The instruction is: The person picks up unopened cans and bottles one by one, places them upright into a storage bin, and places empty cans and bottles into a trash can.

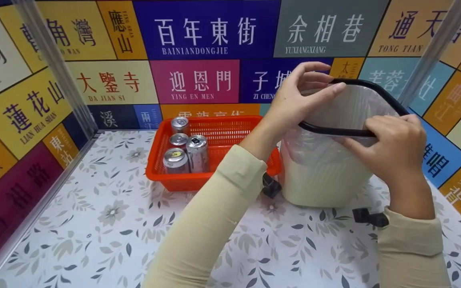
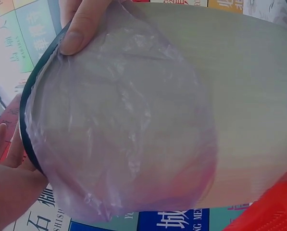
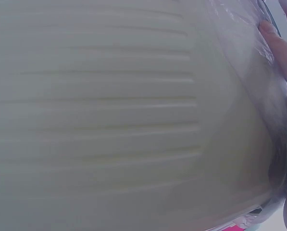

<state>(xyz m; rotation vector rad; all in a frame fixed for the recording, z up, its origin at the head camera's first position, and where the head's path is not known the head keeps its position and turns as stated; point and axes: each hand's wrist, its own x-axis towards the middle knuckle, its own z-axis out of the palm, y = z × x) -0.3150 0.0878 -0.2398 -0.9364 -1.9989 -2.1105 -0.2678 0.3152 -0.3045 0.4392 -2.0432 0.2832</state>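
A pale cream trash bin [image 1: 326, 184] with a black rim [image 1: 334, 130] stands upright on the right. A clear plastic bag [image 2: 124, 106] lines it and folds down over the outside. My right hand [image 1: 398, 142] grips the rim at the near right side, its thumb [image 2: 73, 42] against the bag outside and its fingers over the edge. My left hand [image 1: 294, 100] is at the rim's left side, thumb stretched out over the opening and fingers loosely bent. The bag's folded edge hangs unevenly below the rim.
Left of the bin sits a red plastic basket [image 1: 178, 177] holding several drink cans [image 1: 197, 154]. Beneath everything is a floral tablecloth [image 1: 94, 240]. Printed sign panels [image 1: 206, 30] stand behind, close to bin and basket. A black wrist mount [image 1: 370, 218] sticks out from the right sleeve.
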